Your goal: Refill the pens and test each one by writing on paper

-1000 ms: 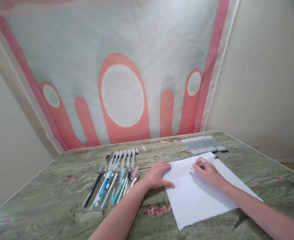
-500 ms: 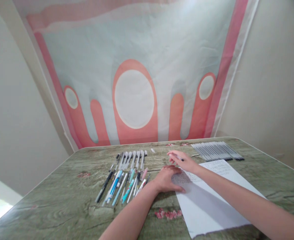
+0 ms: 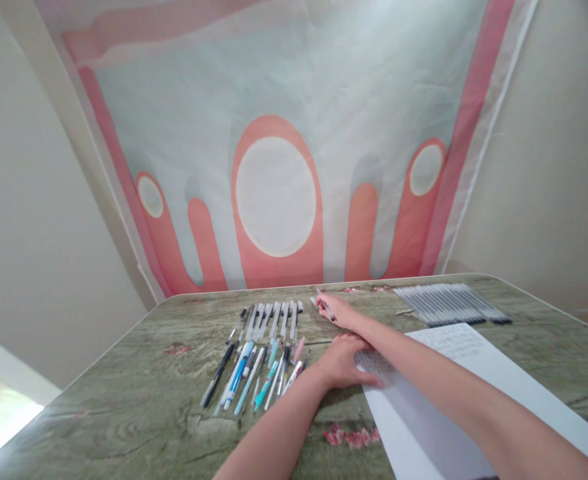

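Observation:
My right hand (image 3: 338, 311) is closed around a slim pen (image 3: 328, 311) with a dark end, above the table's far part. Its fingertips are beside a small white piece (image 3: 313, 301), perhaps a cap; I cannot tell if they touch it. My left hand (image 3: 345, 363) rests with fingers spread at the left edge of a white sheet of paper (image 3: 419, 413), thumb on the paper. Handwriting covers the sheet's upper part, partly hidden by my right forearm. Left of my left hand lie several mixed pens (image 3: 247, 373) in black, blue, teal and white.
Behind the mixed pens is a row of clear-bodied pens (image 3: 274, 320). At the far right lies a neat row of similar clear pens (image 3: 447, 303) with dark ends. The wood-patterned table (image 3: 139, 400) ends at a wall with a pink and grey hanging (image 3: 274, 80).
My right hand has moved left with the pen, off the paper to the small white piece. My left hand stays at the paper's edge. The view has shifted slightly.

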{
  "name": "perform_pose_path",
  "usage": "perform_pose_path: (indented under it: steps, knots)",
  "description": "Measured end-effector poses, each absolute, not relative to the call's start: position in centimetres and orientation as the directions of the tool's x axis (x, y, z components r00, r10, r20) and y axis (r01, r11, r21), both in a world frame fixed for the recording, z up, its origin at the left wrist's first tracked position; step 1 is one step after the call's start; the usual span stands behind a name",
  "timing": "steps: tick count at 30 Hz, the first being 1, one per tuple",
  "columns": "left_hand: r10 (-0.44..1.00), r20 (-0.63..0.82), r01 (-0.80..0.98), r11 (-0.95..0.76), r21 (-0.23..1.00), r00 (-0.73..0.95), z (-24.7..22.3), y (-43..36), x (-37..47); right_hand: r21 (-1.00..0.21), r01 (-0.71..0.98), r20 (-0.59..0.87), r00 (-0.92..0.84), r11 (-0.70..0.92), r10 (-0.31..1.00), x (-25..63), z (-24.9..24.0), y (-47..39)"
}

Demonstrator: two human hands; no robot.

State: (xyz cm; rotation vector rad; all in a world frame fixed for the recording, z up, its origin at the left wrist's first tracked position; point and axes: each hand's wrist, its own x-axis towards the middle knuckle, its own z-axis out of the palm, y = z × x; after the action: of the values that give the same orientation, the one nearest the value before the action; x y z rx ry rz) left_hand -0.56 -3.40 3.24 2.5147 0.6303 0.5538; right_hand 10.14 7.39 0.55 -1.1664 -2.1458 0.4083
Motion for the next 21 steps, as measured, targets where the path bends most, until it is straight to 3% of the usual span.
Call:
perform_pose_path:
  steps: [6,13,21]
  knots:
    - [0.532,0.256,0.333,-0.768,0.547,0.807,3.2,-3.4,-0.6,-0.517,0.651,0.388,-0.400,0.555,0.831,10.4,-0.2,7.5]
    - [0.531,0.293,0.290,-0.758,0.585,0.795,2.8,-3.3,-0.6,-0.566,0.614,0.408,-0.372,0.551,0.834,11.5,0.2,6.0]
    - [0.567,0.273,0.278,-0.698,0.660,0.777,2.6,-3.2,-0.6,-0.824,0.307,0.403,-0.273,0.476,0.874,14.8,1.9,1.1]
